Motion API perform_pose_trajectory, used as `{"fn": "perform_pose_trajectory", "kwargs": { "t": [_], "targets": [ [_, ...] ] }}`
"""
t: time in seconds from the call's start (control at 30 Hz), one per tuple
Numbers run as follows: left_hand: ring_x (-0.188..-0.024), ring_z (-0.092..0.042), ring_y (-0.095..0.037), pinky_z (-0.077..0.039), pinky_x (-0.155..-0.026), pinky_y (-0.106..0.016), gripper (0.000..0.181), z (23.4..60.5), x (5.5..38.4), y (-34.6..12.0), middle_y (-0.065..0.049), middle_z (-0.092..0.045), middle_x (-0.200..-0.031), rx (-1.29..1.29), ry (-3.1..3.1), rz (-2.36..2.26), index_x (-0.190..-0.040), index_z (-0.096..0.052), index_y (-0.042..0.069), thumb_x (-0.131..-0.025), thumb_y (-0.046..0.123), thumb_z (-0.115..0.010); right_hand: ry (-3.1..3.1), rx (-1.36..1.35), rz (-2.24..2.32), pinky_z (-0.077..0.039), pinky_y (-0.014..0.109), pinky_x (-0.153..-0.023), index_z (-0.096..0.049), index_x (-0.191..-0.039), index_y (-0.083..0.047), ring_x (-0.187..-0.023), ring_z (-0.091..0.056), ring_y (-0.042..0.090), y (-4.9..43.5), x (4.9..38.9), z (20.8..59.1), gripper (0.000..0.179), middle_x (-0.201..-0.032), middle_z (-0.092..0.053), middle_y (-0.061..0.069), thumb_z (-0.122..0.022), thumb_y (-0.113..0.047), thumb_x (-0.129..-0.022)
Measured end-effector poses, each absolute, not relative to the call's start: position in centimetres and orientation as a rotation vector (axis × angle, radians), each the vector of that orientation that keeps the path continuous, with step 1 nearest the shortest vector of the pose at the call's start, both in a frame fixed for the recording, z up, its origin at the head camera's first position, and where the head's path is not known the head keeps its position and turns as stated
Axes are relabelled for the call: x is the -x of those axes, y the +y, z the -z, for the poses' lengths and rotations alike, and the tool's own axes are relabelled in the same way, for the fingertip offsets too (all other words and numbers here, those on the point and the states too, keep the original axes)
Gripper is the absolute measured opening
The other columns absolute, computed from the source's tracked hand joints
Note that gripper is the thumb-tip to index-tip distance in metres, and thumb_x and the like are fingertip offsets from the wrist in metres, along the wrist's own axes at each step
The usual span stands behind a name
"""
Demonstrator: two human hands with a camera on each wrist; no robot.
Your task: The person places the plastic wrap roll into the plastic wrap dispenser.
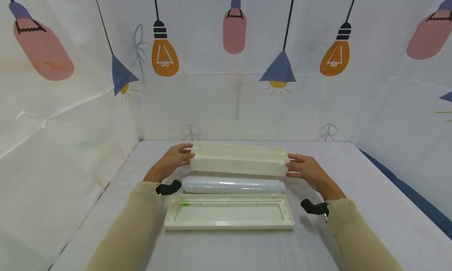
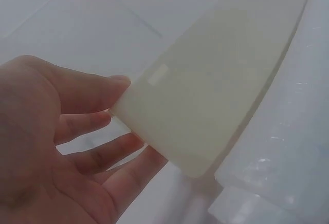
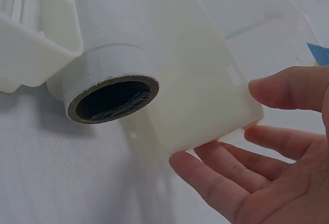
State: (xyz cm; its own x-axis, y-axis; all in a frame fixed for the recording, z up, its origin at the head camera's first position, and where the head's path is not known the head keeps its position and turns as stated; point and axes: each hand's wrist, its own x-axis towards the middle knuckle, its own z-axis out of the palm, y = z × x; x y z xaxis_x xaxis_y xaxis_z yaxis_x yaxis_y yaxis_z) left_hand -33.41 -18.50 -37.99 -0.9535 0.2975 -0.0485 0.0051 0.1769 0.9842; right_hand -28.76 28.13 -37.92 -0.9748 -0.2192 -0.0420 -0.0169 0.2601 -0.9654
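Note:
Both hands hold a long cream plastic box (image 1: 240, 168) by its two short ends, at the back of the table in the head view. My left hand (image 1: 171, 161) grips the left end, its thumb on the rim and its fingers against the end wall. At the right end, my right hand (image 1: 312, 174) grips likewise, with thumb and fingertips (image 3: 182, 162) on the plastic. Just in front of the box lies a roll of clear plastic wrap (image 1: 233, 185); the right wrist view shows its hollow cardboard core (image 3: 113, 99).
Nearest to me lies a cream lid-like tray (image 1: 226, 215) with a rail along its far side and a small green piece (image 1: 185, 203) on it. A white cloth covers the table (image 1: 226, 251). Printed white sheets (image 1: 212, 106) hang behind and at both sides.

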Motion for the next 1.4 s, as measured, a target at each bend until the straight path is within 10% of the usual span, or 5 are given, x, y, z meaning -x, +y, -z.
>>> {"fn": "perform_pose_trajectory", "kwargs": {
  "t": [1.4],
  "targets": [
    [-0.132, -0.05, -0.035, -0.046, -0.104, -0.042, 0.06, 40.7, 30.2, -19.6, -0.025, -0.038, -0.153, -0.097, 2.227, -1.924, -0.154, -0.033, 0.0, -0.102, 0.013, -0.06, 2.395, 0.151, 1.776, -0.053, 0.041, -0.096, -0.034, -0.153, 0.004, -0.123, -0.057, 0.036, 26.9, 28.1, 39.8, 0.062, -0.144, -0.046, 0.03, -0.062, -0.014, -0.1]
  ]
}}
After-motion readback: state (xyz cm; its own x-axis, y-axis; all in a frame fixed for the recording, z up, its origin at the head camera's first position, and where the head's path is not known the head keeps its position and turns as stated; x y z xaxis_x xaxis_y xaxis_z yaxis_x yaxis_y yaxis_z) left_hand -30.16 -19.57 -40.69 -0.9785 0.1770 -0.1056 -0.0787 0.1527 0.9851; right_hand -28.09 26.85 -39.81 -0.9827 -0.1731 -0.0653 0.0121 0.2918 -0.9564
